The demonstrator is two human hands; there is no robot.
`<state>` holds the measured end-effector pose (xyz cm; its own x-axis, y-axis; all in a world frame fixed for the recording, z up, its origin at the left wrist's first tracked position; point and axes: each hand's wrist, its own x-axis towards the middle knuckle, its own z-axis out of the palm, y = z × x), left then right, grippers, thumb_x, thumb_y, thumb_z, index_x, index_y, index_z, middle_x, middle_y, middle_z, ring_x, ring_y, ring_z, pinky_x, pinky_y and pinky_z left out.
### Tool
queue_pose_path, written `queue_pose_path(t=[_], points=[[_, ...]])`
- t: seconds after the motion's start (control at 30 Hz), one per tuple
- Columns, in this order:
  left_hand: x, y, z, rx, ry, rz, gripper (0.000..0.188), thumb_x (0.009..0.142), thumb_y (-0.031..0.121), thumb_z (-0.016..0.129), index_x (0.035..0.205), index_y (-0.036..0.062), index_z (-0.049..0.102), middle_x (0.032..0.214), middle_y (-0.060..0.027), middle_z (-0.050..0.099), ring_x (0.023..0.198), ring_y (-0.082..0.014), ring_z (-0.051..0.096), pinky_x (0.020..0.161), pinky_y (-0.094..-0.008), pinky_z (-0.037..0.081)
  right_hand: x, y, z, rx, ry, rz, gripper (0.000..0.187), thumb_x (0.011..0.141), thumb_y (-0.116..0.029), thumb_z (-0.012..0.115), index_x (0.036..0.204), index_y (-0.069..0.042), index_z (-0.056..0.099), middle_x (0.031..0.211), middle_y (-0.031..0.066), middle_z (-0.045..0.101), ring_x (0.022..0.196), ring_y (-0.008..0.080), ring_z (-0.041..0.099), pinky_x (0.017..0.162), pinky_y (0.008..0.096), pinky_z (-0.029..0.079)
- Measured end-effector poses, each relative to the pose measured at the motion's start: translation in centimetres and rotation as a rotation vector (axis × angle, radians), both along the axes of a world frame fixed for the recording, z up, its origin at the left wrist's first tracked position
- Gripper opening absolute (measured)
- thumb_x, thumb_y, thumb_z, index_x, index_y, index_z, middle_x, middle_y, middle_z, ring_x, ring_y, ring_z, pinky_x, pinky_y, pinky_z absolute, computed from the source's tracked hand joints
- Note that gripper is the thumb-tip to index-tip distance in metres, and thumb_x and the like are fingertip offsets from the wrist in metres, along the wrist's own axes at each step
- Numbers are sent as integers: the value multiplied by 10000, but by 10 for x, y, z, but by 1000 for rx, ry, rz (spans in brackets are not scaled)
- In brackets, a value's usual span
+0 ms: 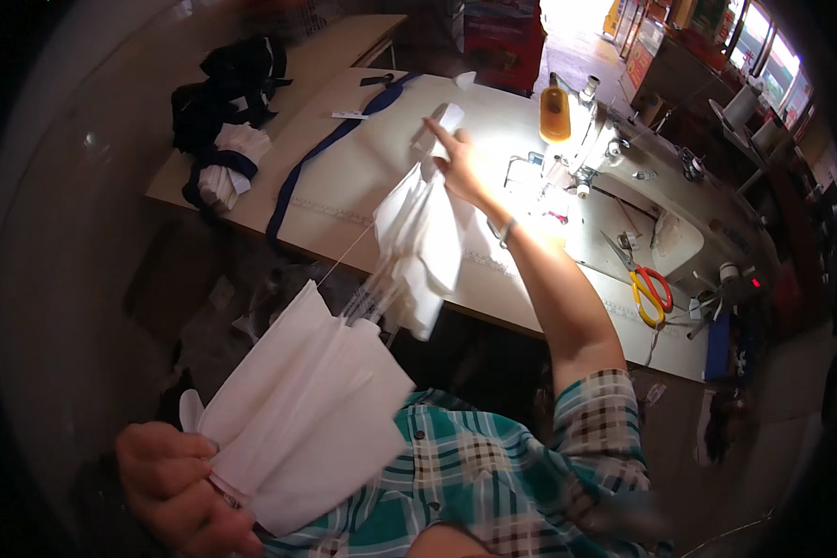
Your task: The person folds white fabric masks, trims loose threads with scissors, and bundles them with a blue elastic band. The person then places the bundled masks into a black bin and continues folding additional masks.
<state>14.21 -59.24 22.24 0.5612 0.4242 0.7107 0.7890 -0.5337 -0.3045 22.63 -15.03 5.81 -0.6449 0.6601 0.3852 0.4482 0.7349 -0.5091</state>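
My left hand point(181, 484), at the lower left, is closed on the edge of a stack of white fabric pieces point(307, 409), held fanned in front of my shirt. My right hand point(465, 167) reaches over the sewing table and grips the narrow upper part of a second bunch of white fabric pieces point(418, 242). Its index finger points forward along the cloth, and the lower part of the bunch hangs past the table's front edge. Thin threads stretch between the two bunches. The palm side of my right hand is hidden.
A lit sewing machine point(679, 186) stands at the right of the table point(335, 177). Scissors point(646, 288) with yellow and red handles lie near its front. A dark blue strip point(307, 167) crosses the left side. Dark cloth point(219, 98) and a tied white bundle point(232, 163) lie beyond.
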Motion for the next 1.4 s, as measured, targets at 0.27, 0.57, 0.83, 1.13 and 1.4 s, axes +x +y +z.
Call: queue_pose_path(t=[0.27,0.57,0.83,1.13,1.4], points=[[-114,-20,-4,291,-315,1029,223,1004,141,480,1098,-5,619,980,-152,641,895,-200,639,781,-319,522,2,-16,4,-88,-90,-120,259,950,-239,561,1079,-16,598,814,163,585,753,304,595,634,427,473],[-244,189,-18,-100,-499,745,207,1003,183,472,1016,36,618,861,-86,615,757,-174,585,688,-310,481,115,-220,58,424,413,578,218,820,-226,709,714,-93,574,726,39,498,695,191,541,933,566,424],[-143,411,-161,-419,-75,131,602,766,273,745,1287,79,513,1075,-135,611,985,-309,627,783,-389,526,133,-330,49,88,519,1104,327,902,-325,598,1055,-36,597,909,118,567,906,291,571,901,494,468],[14,422,-147,-997,-378,399,184,889,193,640,1034,82,663,1092,-102,626,929,-214,646,810,-339,512,173,-313,100,531,436,717,229,847,-291,621,864,-71,561,765,69,512,711,241,535,713,403,461],[-153,313,-107,-41,-472,212,334,1016,329,415,964,54,596,927,-96,612,889,-237,612,816,-372,495,263,-140,48,-403,916,-240,424,1034,-274,438,660,-75,426,626,-16,395,565,81,354,523,250,342]])
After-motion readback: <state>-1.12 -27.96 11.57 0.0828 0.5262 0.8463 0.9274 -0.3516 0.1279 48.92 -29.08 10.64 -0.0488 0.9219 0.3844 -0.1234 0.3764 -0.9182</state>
